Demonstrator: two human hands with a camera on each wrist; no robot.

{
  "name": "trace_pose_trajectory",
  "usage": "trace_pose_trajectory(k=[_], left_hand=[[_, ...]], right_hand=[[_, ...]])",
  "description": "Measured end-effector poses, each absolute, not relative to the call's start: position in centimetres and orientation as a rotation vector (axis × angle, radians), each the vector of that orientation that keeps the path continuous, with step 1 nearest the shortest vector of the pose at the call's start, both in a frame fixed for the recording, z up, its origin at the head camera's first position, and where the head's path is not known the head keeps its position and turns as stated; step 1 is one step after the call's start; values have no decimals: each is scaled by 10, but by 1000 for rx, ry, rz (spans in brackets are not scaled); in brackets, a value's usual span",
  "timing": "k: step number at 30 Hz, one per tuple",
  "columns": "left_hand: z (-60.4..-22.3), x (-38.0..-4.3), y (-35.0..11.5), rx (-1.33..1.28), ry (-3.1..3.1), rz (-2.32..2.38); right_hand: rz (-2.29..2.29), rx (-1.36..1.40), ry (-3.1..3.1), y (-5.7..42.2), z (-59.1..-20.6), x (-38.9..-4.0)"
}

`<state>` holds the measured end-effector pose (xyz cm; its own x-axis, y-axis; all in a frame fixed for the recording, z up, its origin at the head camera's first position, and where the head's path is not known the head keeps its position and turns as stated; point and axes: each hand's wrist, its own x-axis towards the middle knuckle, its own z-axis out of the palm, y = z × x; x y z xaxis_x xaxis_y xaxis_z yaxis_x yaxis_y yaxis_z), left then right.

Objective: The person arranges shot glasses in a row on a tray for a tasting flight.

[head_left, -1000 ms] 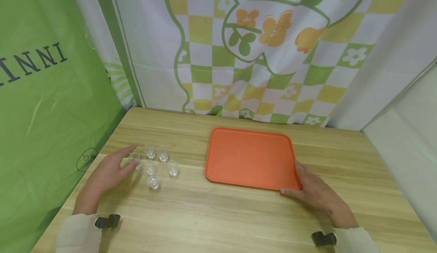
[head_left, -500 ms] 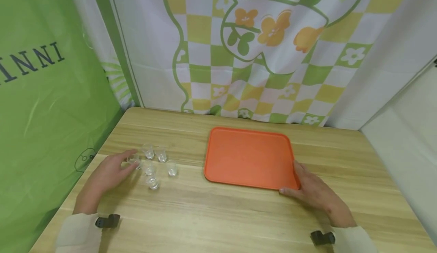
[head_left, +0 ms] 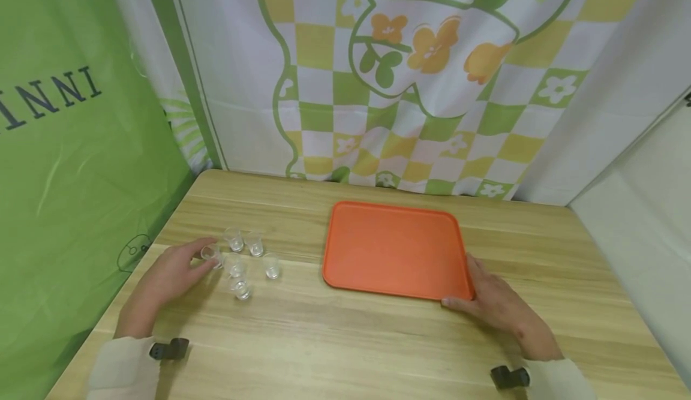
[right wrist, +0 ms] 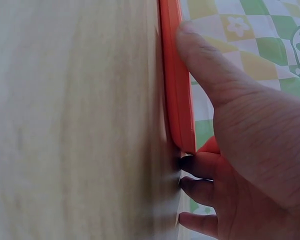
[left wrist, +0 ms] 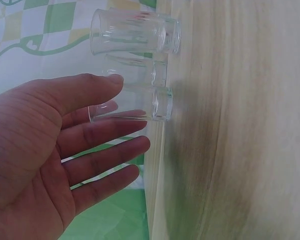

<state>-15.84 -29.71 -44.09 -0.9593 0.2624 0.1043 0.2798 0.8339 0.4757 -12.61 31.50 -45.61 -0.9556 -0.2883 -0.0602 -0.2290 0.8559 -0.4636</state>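
At the left of the table, my left hand (head_left: pixel 171 273) pinches a small clear shot glass (left wrist: pixel 161 104) between thumb and index finger. In the left wrist view that glass stands with its base at the tabletop, and the other fingers extend loosely beyond it. Several more shot glasses (head_left: pixel 255 244) are grouped just right of this hand. My right hand (head_left: pixel 502 301) grips the near right corner of an orange rectangular tray (head_left: pixel 396 250). Its thumb lies along the front rim (right wrist: pixel 177 95) and its fingers reach round the right side, partly hidden by the tray.
The light wooden table (head_left: pixel 345 340) runs back to a checkered, flower-printed curtain (head_left: pixel 399 106). A green cloth (head_left: pixel 81 166) hangs along the left side, and a pale panel (head_left: pixel 642 238) borders the right. Bare wood separates the glasses from the tray.
My left thumb and index finger have closed in on the leftmost shot glass, which has shifted slightly. The right hand and the tray look unchanged, apart from a slight view shift.
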Motion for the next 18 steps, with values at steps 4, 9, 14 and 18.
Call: trace_pose_trajectory(k=[4, 9, 14, 18], left_hand=[[-441, -158, -297, -444, -2969, -783], [-441, -158, -297, -449, -2956, -785], [-439, -157, -297, -437, -2963, -769], [-434, -155, -294, -422, -2962, -752]], right_hand=[[-683, -414, 2914, 315, -456, -126], [-687, -430, 2921, 316, -457, -126], [-708, -434, 2915, 316, -459, -125], [-737, -441, 2902, 316, -460, -125]])
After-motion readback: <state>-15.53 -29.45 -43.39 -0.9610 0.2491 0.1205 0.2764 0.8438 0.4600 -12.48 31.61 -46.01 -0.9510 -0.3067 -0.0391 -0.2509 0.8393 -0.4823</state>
